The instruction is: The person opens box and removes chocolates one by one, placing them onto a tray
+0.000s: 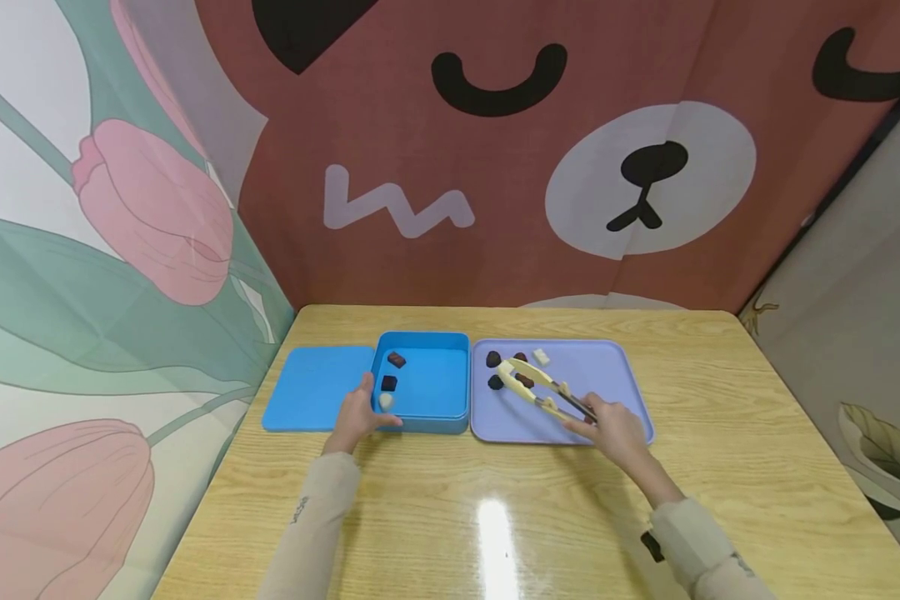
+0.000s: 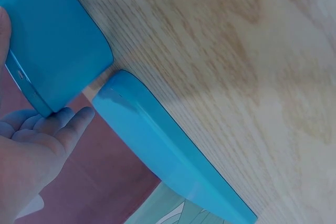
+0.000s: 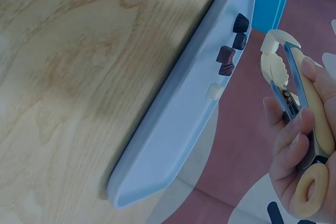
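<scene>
My right hand [image 1: 617,429] grips cream-tipped tongs [image 1: 562,398] above the lilac tray [image 1: 570,417]. The tongs' tips pinch a small white chocolate [image 3: 269,43]. Below, the tray bears dark chocolates [image 1: 493,358], brown ones [image 1: 524,380] and a white piece [image 1: 541,357]. To the left stands an uncovered blue box [image 1: 435,423], held at its front left corner by my left hand [image 1: 356,417]. Along the box's left side lie a brown chocolate [image 1: 396,359], a dark square one [image 1: 388,382] and a white one [image 1: 386,402].
A flat blue lid [image 1: 318,387] lies left of the box, close beside it. All of these stand on a wooden table [image 1: 435,517]. Printed curtains [image 1: 495,167] hang behind the table and at both sides.
</scene>
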Demonstrator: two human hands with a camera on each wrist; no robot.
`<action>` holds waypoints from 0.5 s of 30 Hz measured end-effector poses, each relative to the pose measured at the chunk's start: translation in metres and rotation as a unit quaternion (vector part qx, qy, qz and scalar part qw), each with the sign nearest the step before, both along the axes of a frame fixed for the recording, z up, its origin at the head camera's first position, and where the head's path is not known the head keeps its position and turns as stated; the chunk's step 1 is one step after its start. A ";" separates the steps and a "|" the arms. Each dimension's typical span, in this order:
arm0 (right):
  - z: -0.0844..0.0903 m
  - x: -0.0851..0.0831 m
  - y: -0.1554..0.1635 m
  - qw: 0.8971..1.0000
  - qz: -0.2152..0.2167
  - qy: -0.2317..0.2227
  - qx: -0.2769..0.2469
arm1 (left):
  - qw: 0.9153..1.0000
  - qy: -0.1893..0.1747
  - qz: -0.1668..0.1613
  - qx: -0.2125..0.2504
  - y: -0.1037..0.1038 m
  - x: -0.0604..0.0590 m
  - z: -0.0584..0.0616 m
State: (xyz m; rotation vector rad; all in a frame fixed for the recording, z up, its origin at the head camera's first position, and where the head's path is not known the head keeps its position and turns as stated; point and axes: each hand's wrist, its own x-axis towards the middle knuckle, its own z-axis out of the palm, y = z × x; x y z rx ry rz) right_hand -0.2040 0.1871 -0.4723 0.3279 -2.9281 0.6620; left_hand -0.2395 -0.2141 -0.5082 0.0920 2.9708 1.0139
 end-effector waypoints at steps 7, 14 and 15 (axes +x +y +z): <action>-0.005 0.001 0.006 1.000 -0.008 -0.009 0.003 | 1.000 0.002 0.000 -0.003 0.000 0.000 -0.001; -0.006 0.003 0.014 1.000 -0.012 -0.009 0.004 | 1.000 0.002 0.002 -0.009 0.000 -0.001 -0.001; -0.006 0.003 0.015 1.000 -0.013 -0.010 0.005 | 1.000 0.001 0.002 -0.008 0.000 -0.001 -0.001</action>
